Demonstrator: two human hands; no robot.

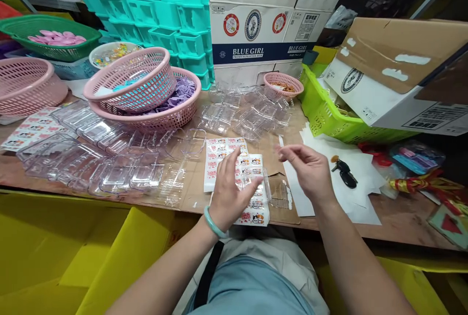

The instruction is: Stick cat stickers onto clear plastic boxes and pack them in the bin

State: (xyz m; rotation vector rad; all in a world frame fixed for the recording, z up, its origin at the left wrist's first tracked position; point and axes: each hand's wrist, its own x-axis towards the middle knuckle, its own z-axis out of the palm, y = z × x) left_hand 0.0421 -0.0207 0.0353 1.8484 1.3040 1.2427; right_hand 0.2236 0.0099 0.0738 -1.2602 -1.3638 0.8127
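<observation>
Workbench before stacked bins and carton: two hands over sticker sheets

Turquoise bins (146, 12) and a printed beer carton (252, 51) form a wall behind the wooden bench (398, 212), whose middle bears a cardboard mat (193, 186), probably laid to give a flat surface. Sticker sheets (219, 148) overlap on the mat directly before the person, within easy reach of both hands. One clear case (267, 187) lies over them, beside the left thumb.

The left hand (230, 193) is open, fingers spread, above the sheets; whether it touches them or the case cannot be told. The right hand (310, 171), apart from the left, has thumb and forefinger brought together, a posture suited to something small or thin; whether anything sits between the tips is unclear.

Further clear cases (117, 176) lie close-packed at the left, apparently kept near at hand. Two pink baskets (161, 121) stand one within the other, which presumably saves space. White paper (300, 200) at the right carries keys (343, 173), away from the sheets.
</observation>
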